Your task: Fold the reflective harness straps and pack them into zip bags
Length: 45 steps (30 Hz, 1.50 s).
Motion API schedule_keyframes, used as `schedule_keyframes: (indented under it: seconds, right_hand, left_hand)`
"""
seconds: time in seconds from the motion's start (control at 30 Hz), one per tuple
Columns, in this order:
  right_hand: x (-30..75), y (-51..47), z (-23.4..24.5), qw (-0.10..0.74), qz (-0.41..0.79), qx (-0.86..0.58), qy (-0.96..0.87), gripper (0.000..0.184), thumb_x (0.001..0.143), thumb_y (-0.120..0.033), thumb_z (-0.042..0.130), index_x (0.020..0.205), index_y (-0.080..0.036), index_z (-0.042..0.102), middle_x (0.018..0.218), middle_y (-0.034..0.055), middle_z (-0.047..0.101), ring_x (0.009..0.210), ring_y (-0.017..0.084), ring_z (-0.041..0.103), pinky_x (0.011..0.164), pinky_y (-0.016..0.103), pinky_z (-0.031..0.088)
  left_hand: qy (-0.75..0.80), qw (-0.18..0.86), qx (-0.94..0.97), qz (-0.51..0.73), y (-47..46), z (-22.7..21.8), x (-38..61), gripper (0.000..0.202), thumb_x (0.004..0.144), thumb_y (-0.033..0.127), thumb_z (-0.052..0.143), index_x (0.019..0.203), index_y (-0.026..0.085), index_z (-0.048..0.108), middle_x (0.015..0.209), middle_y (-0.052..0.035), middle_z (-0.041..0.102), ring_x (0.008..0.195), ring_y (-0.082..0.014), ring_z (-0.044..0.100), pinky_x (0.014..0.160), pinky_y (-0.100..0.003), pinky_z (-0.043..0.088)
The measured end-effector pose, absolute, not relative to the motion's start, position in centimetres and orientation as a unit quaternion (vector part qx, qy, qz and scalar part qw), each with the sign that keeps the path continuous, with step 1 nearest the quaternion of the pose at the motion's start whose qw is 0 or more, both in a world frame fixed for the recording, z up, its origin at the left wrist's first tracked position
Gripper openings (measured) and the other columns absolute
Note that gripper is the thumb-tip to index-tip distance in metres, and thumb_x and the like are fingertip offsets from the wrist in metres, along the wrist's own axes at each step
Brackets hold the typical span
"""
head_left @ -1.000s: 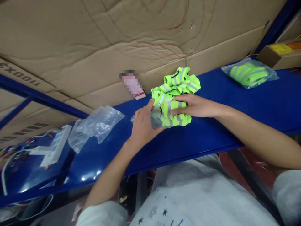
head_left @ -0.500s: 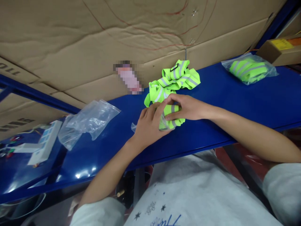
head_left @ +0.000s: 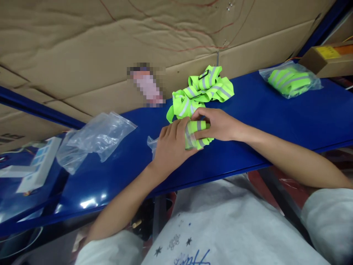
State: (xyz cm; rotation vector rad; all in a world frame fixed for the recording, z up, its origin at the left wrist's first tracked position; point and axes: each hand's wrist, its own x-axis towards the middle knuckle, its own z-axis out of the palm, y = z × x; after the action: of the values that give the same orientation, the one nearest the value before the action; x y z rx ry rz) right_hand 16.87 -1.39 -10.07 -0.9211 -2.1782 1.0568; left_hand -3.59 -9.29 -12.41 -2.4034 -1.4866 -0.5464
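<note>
A neon yellow-green strap with grey reflective bands [head_left: 198, 94] lies bunched on the blue shelf [head_left: 261, 121]. Its near end is folded into a small bundle [head_left: 196, 127] held between both hands. My left hand [head_left: 171, 145] curls around the bundle's left side, over a clear plastic bag [head_left: 151, 142] that peeks out behind the fingers. My right hand [head_left: 217, 125] pinches the bundle from the right, fingers wrapped over it.
Empty clear plastic bags [head_left: 93, 138] lie at the left. A bagged neon strap [head_left: 289, 81] rests at the far right beside a cardboard box [head_left: 322, 59]. A white power strip [head_left: 35, 169] sits at far left. A cardboard wall [head_left: 138, 44] backs the shelf.
The folded end of the strap has become smaller and tighter between my hands. My left hand has closed further over it, and both hands drew slightly nearer to each other.
</note>
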Motion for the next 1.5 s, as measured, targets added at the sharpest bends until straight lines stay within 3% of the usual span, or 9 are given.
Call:
schedule_keyframes:
  seconds: [0.23, 0.43, 0.7, 0.9, 1.03, 1.17, 1.3, 1.4, 1.5]
  right_hand:
    - [15.2, -2.1, -11.8, 0.352, 0.393, -0.343, -0.777, 0.05, 0.07, -0.043, 0.086, 0.102, -0.021, 0.053, 0.107, 0.0054, 0.065, 0.095, 0.022, 0.06, 0.081, 0.036, 0.049]
    - [16.3, -1.4, -11.8, 0.27, 0.503, -0.293, -0.767, 0.057, 0.079, -0.048, 0.081, 0.125, -0.023, 0.058, 0.117, 0.006, 0.068, 0.106, 0.024, 0.066, 0.089, 0.04, 0.057]
    - [15.5, -1.4, -12.7, 0.298, 0.479, -0.321, -0.761, 0.058, 0.069, -0.043, 0.088, 0.109, -0.023, 0.052, 0.098, 0.0015, 0.067, 0.086, 0.02, 0.066, 0.076, 0.035, 0.055]
    - [14.0, -2.8, -13.2, 0.323, 0.46, -0.334, -0.757, 0.04, 0.073, -0.032, 0.079, 0.095, -0.023, 0.047, 0.087, 0.0, 0.064, 0.079, 0.018, 0.064, 0.071, 0.032, 0.052]
    - [15.0, -1.8, -12.1, 0.268, 0.543, -0.236, -0.76, 0.028, 0.09, -0.046, 0.069, 0.097, -0.021, 0.061, 0.097, 0.0032, 0.07, 0.092, 0.019, 0.066, 0.081, 0.032, 0.054]
    - [15.7, -1.9, -10.9, 0.18, 0.564, -0.187, -0.784, 0.058, 0.103, -0.07, 0.043, 0.091, -0.021, 0.072, 0.099, 0.0028, 0.075, 0.101, 0.021, 0.067, 0.093, 0.034, 0.054]
    - [15.0, -3.2, -11.4, 0.15, 0.56, -0.104, -0.809, 0.053, 0.097, -0.069, 0.058, 0.093, -0.018, 0.073, 0.096, 0.0035, 0.075, 0.093, 0.02, 0.069, 0.084, 0.031, 0.055]
    - [14.6, -3.7, -12.0, 0.165, 0.503, -0.102, -0.842, 0.037, 0.095, -0.053, 0.07, 0.105, -0.018, 0.073, 0.101, 0.0044, 0.076, 0.093, 0.019, 0.069, 0.084, 0.03, 0.053]
    - [14.8, -3.5, -12.1, 0.182, 0.455, -0.112, -0.864, 0.031, 0.099, -0.047, 0.066, 0.107, -0.019, 0.073, 0.102, 0.0041, 0.077, 0.091, 0.019, 0.07, 0.083, 0.03, 0.052]
  left_hand:
    - [-0.504, 0.142, -0.837, -0.157, -8.7, -12.3, -4.2, 0.087, 0.083, 0.059, 0.08, 0.147, 0.01, 0.048, 0.134, -0.0221, 0.066, 0.125, -0.0391, 0.065, 0.099, -0.048, 0.053]
    - [-0.55, 0.096, -0.811, -0.176, -7.6, -12.6, -5.4, 0.094, 0.075, 0.064, 0.086, 0.144, 0.012, 0.049, 0.132, -0.0209, 0.066, 0.12, -0.0387, 0.067, 0.097, -0.046, 0.055]
    - [-0.555, 0.074, -0.81, -0.173, -8.1, -12.5, -4.3, 0.093, 0.074, 0.061, 0.087, 0.143, 0.011, 0.05, 0.132, -0.0207, 0.067, 0.12, -0.0388, 0.067, 0.097, -0.046, 0.055]
    - [-0.553, 0.087, -0.811, -0.171, -8.1, -12.7, -3.9, 0.086, 0.076, 0.06, 0.084, 0.141, 0.013, 0.052, 0.13, -0.0202, 0.068, 0.119, -0.0394, 0.067, 0.096, -0.047, 0.054]
    - [-0.575, 0.073, -0.791, -0.196, -8.2, -12.1, -4.2, 0.082, 0.079, 0.061, 0.081, 0.141, 0.014, 0.052, 0.13, -0.0183, 0.068, 0.117, -0.0372, 0.068, 0.097, -0.045, 0.054]
    - [-0.567, 0.101, -0.788, -0.218, -8.5, -11.9, -4.1, 0.071, 0.085, 0.056, 0.073, 0.139, 0.014, 0.055, 0.123, -0.0164, 0.071, 0.11, -0.0353, 0.07, 0.092, -0.043, 0.054]
    - [-0.54, 0.134, -0.809, -0.193, -9.3, -12.0, -3.2, 0.049, 0.097, 0.034, 0.054, 0.143, 0.016, 0.055, 0.114, -0.0159, 0.074, 0.099, -0.0326, 0.072, 0.083, -0.042, 0.053]
    - [-0.529, 0.1, -0.827, -0.164, -10.0, -11.1, -3.2, 0.061, 0.095, 0.034, 0.058, 0.152, 0.015, 0.048, 0.118, -0.0181, 0.072, 0.103, -0.0357, 0.071, 0.087, -0.047, 0.054]
    - [-0.507, -0.031, -0.844, -0.174, -10.3, -9.4, -4.7, 0.1, 0.082, 0.054, 0.079, 0.163, 0.019, 0.033, 0.136, -0.0192, 0.066, 0.121, -0.0392, 0.067, 0.098, -0.051, 0.055]
